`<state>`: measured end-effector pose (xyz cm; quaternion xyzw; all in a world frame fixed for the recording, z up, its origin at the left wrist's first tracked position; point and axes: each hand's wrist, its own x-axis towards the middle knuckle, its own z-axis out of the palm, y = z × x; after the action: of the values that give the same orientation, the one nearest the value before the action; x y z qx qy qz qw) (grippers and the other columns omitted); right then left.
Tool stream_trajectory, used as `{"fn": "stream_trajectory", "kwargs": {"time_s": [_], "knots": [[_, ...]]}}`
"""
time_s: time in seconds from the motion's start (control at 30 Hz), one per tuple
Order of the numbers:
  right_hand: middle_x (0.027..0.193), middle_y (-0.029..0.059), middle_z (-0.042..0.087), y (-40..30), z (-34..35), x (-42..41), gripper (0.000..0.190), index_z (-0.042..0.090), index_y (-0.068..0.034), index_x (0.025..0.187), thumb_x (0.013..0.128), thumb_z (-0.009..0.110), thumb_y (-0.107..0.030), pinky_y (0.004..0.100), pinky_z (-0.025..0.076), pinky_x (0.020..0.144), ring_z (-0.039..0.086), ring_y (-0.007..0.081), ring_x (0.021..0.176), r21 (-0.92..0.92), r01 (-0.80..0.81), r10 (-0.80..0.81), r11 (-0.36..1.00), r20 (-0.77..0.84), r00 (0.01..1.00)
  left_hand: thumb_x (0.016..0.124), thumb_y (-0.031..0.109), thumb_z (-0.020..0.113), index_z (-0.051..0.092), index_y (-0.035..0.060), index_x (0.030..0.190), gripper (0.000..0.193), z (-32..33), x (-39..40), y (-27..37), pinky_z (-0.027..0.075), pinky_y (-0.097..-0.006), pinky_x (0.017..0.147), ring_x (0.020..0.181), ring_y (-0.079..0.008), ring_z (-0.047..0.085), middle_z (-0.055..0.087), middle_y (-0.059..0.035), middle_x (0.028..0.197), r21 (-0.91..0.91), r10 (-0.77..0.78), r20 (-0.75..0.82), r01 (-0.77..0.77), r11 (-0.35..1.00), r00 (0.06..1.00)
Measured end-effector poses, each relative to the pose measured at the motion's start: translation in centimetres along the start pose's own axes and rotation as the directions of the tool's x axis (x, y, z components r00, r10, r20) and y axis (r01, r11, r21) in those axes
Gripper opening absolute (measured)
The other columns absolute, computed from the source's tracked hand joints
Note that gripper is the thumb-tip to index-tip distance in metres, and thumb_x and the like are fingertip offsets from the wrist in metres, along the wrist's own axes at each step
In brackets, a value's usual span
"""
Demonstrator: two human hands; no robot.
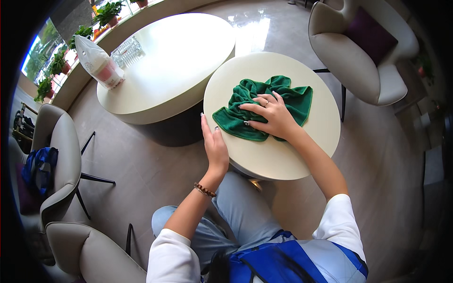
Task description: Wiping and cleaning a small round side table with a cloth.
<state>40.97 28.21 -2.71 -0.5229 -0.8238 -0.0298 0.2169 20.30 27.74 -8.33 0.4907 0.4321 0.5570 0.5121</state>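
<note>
A crumpled green cloth (244,122) with a stitched edge lies on the small round cream table (276,159) in front of me. My right hand (270,115) rests on top of the cloth, its fingers bent into the bunched folds. At the table's left rim is my left hand (215,145), holding nothing. Its palm faces the table's side, with the fingers pointing away from me and the thumb near the top edge. A beaded bracelet (205,190) circles my left wrist.
A larger oval table (177,67) adjoins at the far left, bearing a plastic bag (102,69) and several clear glasses (127,51). Grey chairs (65,141) stand left, one holding blue fabric (40,169). Another chair (354,53) with a purple cushion (371,35) stands right. Potted plants (108,16) line the window ledge.
</note>
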Motion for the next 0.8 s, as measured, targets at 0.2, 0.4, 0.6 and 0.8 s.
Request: {"fn": "stream_trajectory", "kwargs": {"time_s": [0.2, 0.4, 0.6, 0.8], "knots": [[0.114, 0.0088, 0.065, 1.3, 0.4, 0.6, 0.045, 0.058, -0.032, 0.129, 0.087, 0.068, -0.043, 0.0498, 0.036, 0.101, 0.056, 0.0254, 0.118, -0.031, -0.132, 0.129, 0.991, -0.080, 0.988, 0.098, 0.013, 0.034, 0.017, -0.0052, 0.152, 0.060, 0.0, -0.1, -0.2, 0.026, -0.0381, 0.116, 0.143, -0.0316, 0.031, 0.026, -0.0235, 0.157, 0.082, 0.040, -0.028, -0.038, 0.996, 0.999], [0.121, 0.0128, 0.064, 5.3, 0.4, 0.1, 0.046, 0.057, -0.032, 0.131, 0.089, 0.062, -0.049, 0.0518, 0.033, 0.104, 0.053, 0.0273, 0.123, -0.084, -0.454, 0.437, 0.887, -0.160, 0.885, 0.098, 0.014, 0.033, 0.016, -0.0053, 0.153, 0.060, 0.3, -0.3, 0.4, 0.027, -0.0373, 0.115, 0.141, -0.0298, 0.035, 0.029, -0.0235, 0.155, 0.115, 0.059, -0.026, -0.056, 0.992, 0.998], [0.134, 0.0140, 0.059, 8.4, -1.3, -0.9, 0.052, 0.053, -0.029, 0.137, 0.089, 0.064, -0.047, 0.0593, 0.028, 0.106, 0.048, 0.0302, 0.129, -0.105, -0.795, 0.765, 0.597, -0.221, 0.604, 0.099, 0.015, 0.033, 0.016, -0.0055, 0.152, 0.060, 0.5, -0.3, 0.8, 0.029, -0.0371, 0.114, 0.140, -0.0298, 0.037, 0.030, -0.0238, 0.154, 0.113, 0.057, -0.039, -0.053, 0.992, 0.998], [0.136, 0.0143, 0.057, 9.1, -0.8, -1.4, 0.052, 0.052, -0.029, 0.138, 0.090, 0.062, -0.047, 0.0630, 0.027, 0.105, 0.046, 0.0329, 0.130, -0.136, -0.810, 0.775, 0.571, -0.236, 0.586, 0.098, 0.015, 0.033, 0.017, -0.0061, 0.152, 0.060, 1.1, -0.5, 1.5, 0.029, -0.0369, 0.114, 0.141, -0.0299, 0.035, 0.031, -0.0247, 0.154, 0.115, 0.030, -0.056, -0.023, 0.993, 0.998]]}}
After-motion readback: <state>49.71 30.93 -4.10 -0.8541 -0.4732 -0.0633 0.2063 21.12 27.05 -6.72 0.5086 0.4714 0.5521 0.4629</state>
